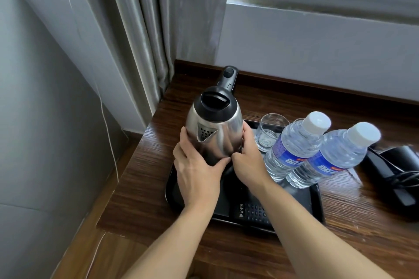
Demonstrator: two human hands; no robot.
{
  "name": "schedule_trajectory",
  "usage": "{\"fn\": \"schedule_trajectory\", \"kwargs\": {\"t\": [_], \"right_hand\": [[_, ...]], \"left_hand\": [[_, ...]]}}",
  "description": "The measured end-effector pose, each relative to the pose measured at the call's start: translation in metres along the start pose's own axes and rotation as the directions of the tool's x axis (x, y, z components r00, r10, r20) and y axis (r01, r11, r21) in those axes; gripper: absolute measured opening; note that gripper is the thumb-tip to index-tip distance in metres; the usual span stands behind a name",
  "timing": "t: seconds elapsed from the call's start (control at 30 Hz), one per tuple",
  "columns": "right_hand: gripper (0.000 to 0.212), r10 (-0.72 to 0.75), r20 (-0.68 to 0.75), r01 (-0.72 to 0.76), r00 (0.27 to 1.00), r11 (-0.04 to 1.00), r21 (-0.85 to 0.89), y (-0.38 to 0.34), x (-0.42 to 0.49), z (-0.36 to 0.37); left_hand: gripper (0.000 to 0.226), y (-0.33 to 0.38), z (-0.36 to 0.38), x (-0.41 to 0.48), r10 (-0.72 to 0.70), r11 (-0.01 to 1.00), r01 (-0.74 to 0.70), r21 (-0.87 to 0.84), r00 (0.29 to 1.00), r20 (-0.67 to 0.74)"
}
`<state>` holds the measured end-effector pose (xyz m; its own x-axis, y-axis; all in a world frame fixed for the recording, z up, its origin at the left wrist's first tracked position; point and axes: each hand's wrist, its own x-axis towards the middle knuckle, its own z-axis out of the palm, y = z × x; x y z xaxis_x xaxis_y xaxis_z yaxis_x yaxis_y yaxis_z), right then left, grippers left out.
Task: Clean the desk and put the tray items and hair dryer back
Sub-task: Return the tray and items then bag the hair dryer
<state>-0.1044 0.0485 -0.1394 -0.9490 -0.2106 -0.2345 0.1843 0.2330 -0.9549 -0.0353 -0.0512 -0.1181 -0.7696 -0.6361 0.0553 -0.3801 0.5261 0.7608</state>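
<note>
Head view: my two bare hands meet on a kettle at the corner of a desk.
Cord: a thin white cord [108, 124] hangs down the wall, far to the left of my left hand.
Curtain: a grey curtain [147, 29] hangs beyond my left hand, down to the desk's back corner.
Desk: the dark wooden desk [140, 188] lies under both hands.
Left hand: my left hand [197, 174] wraps round the kettle's left flank, thumb across the front below the spout.
Electric kettle: the steel electric kettle [215, 129] sits upright between my palms over the tray's far left part, black lid closed, spout toward me, handle away. Its underside is hidden by my hands.
Right hand: my right hand [247, 161] clasps the kettle's right flank, and its thumb tip meets my left thumb.
Tray: the black tray [169, 190] lies beneath my wrists.
Remote control: a black remote control [254, 210] lies on the tray, under my right forearm.
Glass: a clear glass [269, 129] stands just right of my right hand.
Bottles: the first water bottle [292, 145] and second water bottle [333, 156] stand side by side farther right, white caps on.
Hair dryer: the black hair dryer [400, 155] lies on the desk with its cord, well right of my right hand, off the tray.
</note>
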Motion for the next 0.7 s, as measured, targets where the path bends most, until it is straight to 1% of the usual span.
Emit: {"fn": "schedule_trajectory", "kwargs": {"t": [0.13,0.3,0.4,0.47,0.5,0.57,0.6,0.63,0.67,0.7], "right_hand": [[0.103,0.010,0.004,-0.009,1.000,1.000,-0.029,-0.002,0.005,0.001],[0.107,-0.004,0.012,0.004,1.000,0.999,-0.043,0.001,0.010,0.001],[0.104,0.056,0.001,-0.055,0.998,0.995,-0.079,-0.001,0.007,-0.001],[0.097,0.073,-0.002,-0.073,0.997,0.990,-0.125,-0.008,-0.002,-0.001],[0.090,0.067,0.003,-0.066,0.998,0.985,-0.159,-0.015,-0.013,-0.003],[0.066,0.026,0.029,-0.019,0.999,0.976,-0.215,-0.025,-0.036,-0.010],[0.058,0.001,0.047,0.011,0.999,0.966,-0.258,-0.029,-0.051,-0.014],[0.054,-0.028,0.050,0.042,0.998,0.948,-0.315,-0.029,-0.066,-0.021],[0.054,-0.055,0.052,0.071,0.997,0.923,-0.379,-0.026,-0.079,-0.029],[0.054,-0.076,0.048,0.090,0.996,0.900,-0.427,-0.021,-0.091,-0.040]], "left_hand": [[0.123,0.004,0.007,-0.005,-0.022,0.999,0.024,0.037,0.999,-0.044],[0.120,0.008,0.010,-0.008,-0.047,0.997,0.050,0.060,0.997,-0.057],[0.121,0.007,0.011,-0.008,-0.047,0.997,0.050,0.056,0.997,-0.059],[0.121,0.005,0.008,-0.008,-0.052,0.997,0.054,0.047,0.998,-0.040],[0.121,0.004,0.006,-0.009,-0.051,0.998,0.052,0.045,0.999,-0.019],[0.122,0.001,-0.001,-0.012,-0.032,0.997,0.029,0.069,0.999,0.041],[0.122,-0.003,-0.007,-0.014,-0.019,0.995,0.012,0.097,0.997,0.074],[0.120,-0.007,-0.013,-0.015,-0.002,0.992,-0.012,0.128,0.994,0.113],[0.115,-0.012,-0.020,-0.017,0.020,0.987,-0.046,0.157,0.987,0.158],[0.108,-0.018,-0.029,-0.019,0.051,0.979,-0.089,0.185,0.978,0.204]]}}
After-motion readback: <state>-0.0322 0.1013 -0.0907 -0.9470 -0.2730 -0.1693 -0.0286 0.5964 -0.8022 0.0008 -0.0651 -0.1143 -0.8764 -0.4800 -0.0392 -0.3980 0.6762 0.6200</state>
